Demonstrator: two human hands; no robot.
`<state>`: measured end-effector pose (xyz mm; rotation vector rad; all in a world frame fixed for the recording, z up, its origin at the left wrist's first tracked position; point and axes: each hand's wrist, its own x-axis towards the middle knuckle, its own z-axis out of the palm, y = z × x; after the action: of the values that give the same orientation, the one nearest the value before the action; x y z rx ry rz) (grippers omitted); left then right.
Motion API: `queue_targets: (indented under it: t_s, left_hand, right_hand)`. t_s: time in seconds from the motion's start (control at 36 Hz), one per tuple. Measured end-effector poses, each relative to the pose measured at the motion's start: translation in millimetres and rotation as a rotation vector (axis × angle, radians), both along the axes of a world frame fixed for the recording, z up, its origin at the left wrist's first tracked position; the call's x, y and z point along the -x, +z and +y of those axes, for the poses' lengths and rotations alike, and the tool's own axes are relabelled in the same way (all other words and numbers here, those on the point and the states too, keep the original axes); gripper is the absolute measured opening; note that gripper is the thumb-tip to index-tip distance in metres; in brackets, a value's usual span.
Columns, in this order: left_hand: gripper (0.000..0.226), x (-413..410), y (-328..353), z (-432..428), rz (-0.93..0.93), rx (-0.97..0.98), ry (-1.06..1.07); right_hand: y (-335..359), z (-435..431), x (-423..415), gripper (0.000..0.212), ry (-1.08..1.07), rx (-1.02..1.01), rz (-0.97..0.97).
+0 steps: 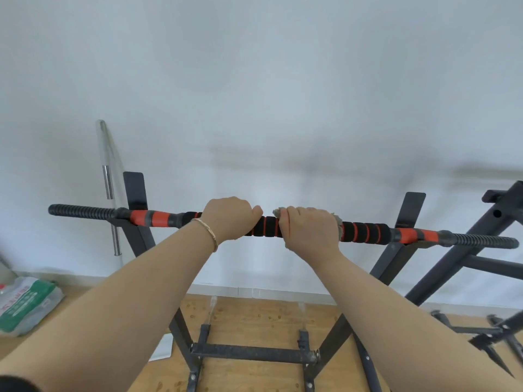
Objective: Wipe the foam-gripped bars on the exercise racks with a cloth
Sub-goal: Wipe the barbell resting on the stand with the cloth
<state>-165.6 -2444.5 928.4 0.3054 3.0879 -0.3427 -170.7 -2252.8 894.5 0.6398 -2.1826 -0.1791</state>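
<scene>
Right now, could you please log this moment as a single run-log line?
step: wipe | left hand: holds foam-gripped bar | right hand: grips cloth on bar

Wooden floor (254,315), pale, flecked with small marks. Bears a black steel rack (249,353) at centre, cross-brace near. Carries the foam-gripped bar (266,226) across that rack's two brackets. Far left, by the wall, a green-and-white sack (28,304); right, a second black rack (444,268).
</scene>
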Motion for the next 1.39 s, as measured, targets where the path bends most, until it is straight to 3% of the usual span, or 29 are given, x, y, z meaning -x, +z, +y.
queue_targets:
  t_s: [0.06,0.11,0.22,0.33,0.47,0.53,0.69,0.72,0.81,1.0,1.14,1.25,1.33,1.39]
  left_hand:
    - [0.019,-6.2,-6.9,-0.4,0.119,0.099,-0.084]
    - [0.014,-9.8,-13.5,-1.6,0.208,0.082,-0.096]
    - [0.028,-15.0,-20.6,-2.4,0.354,0.012,-0.068]
    - [0.05,-19.5,-27.2,-3.8,0.596,-0.084,-0.111]
    - [0.024,-15.8,-35.0,-3.6,0.495,0.001,-0.074]
    - [0.028,-16.9,-34.5,-1.3,0.467,0.044,-0.093]
    - [0.019,-18.0,-17.5,25.1,0.34,-0.116,-0.127]
    - [0.007,-18.3,-14.2,33.8,0.312,-0.195,-0.118]
    - [0.035,-16.6,-6.6,57.0,0.173,-0.527,0.022]
    - [0.014,-20.9,5.2,90.2,0.106,-1.022,0.04]
    - [0.026,-26.5,9.2,108.2,0.078,-1.077,0.098]
    - [0.03,-28.0,9.6,112.7,0.074,-1.08,0.12]
    - [0.023,-26.9,7.1,115.4,0.135,-0.983,0.124]
    - [0.018,-24.3,3.4,115.3,0.207,-0.878,0.108]
  right_hand:
    - [0.7,-0.9,1.5,0.028,0.001,-0.02,-0.065]
    - [1.6,-3.8,4.5,0.014,-0.031,-0.039,-0.172]
    - [14.8,-9.7,22.4,0.035,-0.111,-0.046,-0.523]
    - [40.4,-11.3,29.2,0.049,-0.1,0.184,-0.956]
    - [59.4,10.7,11.8,0.052,-0.034,0.379,-1.185]
    - [66.4,27.6,10.5,0.054,-0.058,0.408,-1.219]
    - [62.9,67.0,5.5,0.021,0.001,0.465,-1.12]
    - [62.2,70.2,3.8,0.019,0.025,0.508,-1.105]
    - [66.3,77.2,-5.2,0.016,0.099,0.632,-1.051]
    - [80.7,113.1,-9.6,0.015,0.092,0.685,-0.961]
    - [84.5,141.1,-8.7,0.016,0.011,0.609,-0.98]
    - [74.9,150.1,-3.7,0.032,-0.098,0.439,-0.926]
    - [58.7,144.9,-3.0,0.041,-0.233,0.372,-0.745]
    - [47.9,133.7,-7.7,0.038,-0.196,0.379,-0.562]
